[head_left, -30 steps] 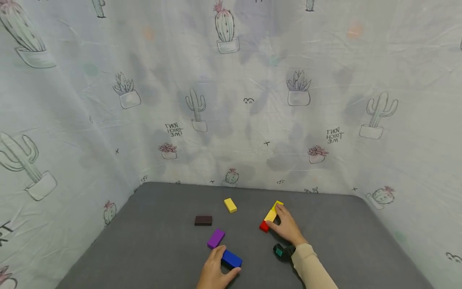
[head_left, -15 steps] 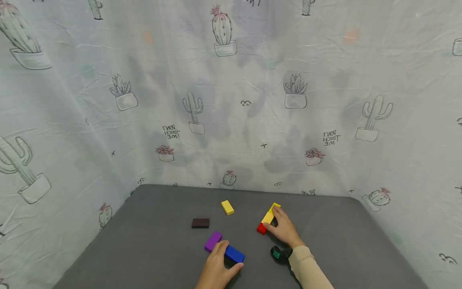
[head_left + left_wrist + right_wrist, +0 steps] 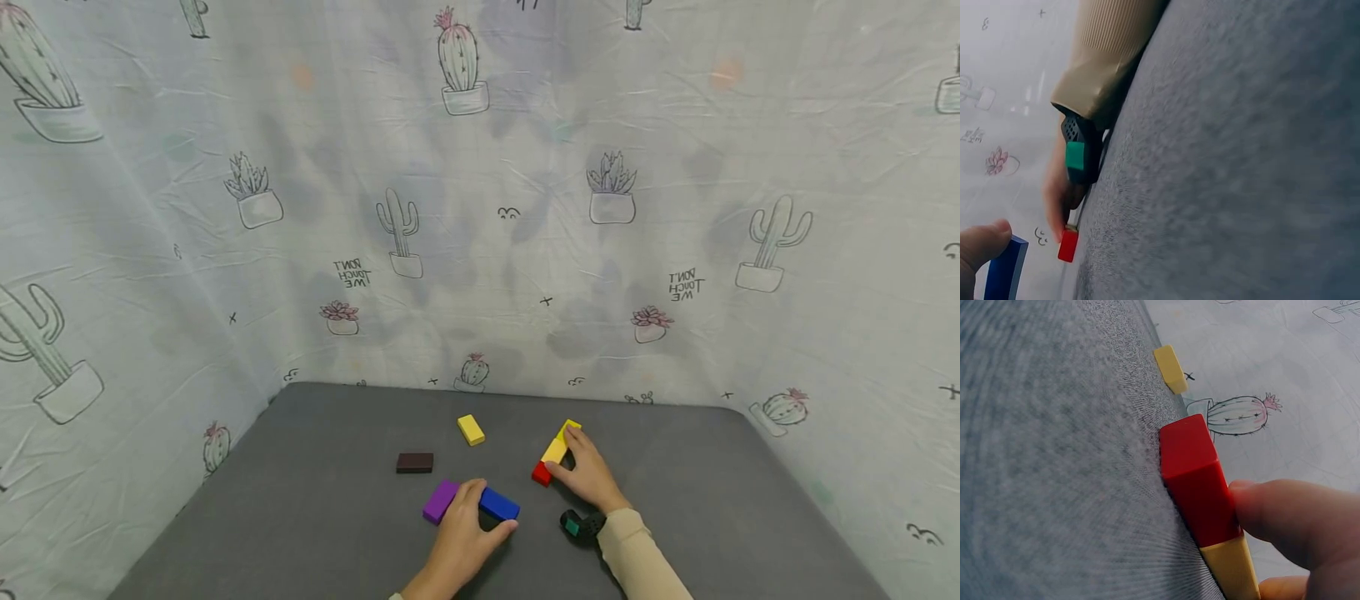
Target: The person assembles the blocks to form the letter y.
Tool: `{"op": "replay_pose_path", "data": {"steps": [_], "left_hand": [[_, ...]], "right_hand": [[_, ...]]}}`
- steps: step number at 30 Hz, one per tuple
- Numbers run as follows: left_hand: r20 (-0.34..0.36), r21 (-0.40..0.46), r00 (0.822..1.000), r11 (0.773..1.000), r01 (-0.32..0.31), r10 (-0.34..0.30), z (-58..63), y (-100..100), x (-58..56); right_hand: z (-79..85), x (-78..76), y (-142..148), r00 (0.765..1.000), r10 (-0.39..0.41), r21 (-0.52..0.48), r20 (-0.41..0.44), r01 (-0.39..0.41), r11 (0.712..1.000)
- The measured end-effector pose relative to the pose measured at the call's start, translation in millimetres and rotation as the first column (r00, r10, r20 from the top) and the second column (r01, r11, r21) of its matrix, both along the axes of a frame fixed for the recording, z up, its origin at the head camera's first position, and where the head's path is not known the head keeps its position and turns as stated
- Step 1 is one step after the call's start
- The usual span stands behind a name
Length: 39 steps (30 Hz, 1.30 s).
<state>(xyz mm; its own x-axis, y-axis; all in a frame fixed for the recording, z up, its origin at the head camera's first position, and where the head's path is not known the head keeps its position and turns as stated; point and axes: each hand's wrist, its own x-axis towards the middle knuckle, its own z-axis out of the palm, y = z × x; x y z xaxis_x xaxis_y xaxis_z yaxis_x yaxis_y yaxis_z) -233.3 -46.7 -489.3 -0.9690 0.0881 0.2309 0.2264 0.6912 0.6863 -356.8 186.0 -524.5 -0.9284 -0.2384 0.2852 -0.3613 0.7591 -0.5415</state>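
Observation:
My left hand (image 3: 463, 533) grips a blue block (image 3: 498, 504) between thumb and fingers. In the left wrist view the thumb lies against the end of this blue block (image 3: 1005, 270). A purple block (image 3: 439, 502) lies just left of that hand, partly behind the fingers. My right hand (image 3: 592, 479) holds a row of blocks: a red block (image 3: 541, 473) at the near end, a pale yellow block (image 3: 555, 451) in the middle and a brighter yellow one (image 3: 572, 425) at the far end. Its thumb touches the red block (image 3: 1194, 481) in the right wrist view.
A dark brown block (image 3: 415, 462) and a separate yellow block (image 3: 471, 430) lie farther back on the grey table (image 3: 330, 525). A black device with a green patch (image 3: 577, 525) is strapped at the right wrist. Behind the table hangs a cactus-print curtain (image 3: 480, 250).
My left hand has carried the blue block forward and to the right, past the purple block. The right hand stays at the red and yellow row. The head view has shifted slightly.

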Motion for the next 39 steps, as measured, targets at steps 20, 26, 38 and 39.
{"op": "replay_pose_path", "data": {"steps": [20,26,38,39], "left_hand": [[-0.104,0.110,0.994,0.993,-0.029,0.040,-4.9,14,-35.7],[-0.095,0.123,0.995,0.992,-0.022,0.034,-3.6,16,-39.8],[-0.100,0.133,0.994,0.991,-0.022,0.035,-8.3,18,-49.6],[-0.100,0.132,0.994,0.991,-0.020,0.033,-9.3,18,-50.7]], "right_hand": [[-1.2,-1.3,-1,1.000,0.003,0.004,-0.007,-0.003,1.000],[0.1,-0.5,-2,1.000,0.002,0.017,-0.002,-0.002,1.000],[-1.5,1.3,-1,0.999,0.003,0.010,-0.039,-0.003,1.000],[-1.7,1.0,-1,0.999,0.004,0.007,-0.039,-0.004,1.000]]}}
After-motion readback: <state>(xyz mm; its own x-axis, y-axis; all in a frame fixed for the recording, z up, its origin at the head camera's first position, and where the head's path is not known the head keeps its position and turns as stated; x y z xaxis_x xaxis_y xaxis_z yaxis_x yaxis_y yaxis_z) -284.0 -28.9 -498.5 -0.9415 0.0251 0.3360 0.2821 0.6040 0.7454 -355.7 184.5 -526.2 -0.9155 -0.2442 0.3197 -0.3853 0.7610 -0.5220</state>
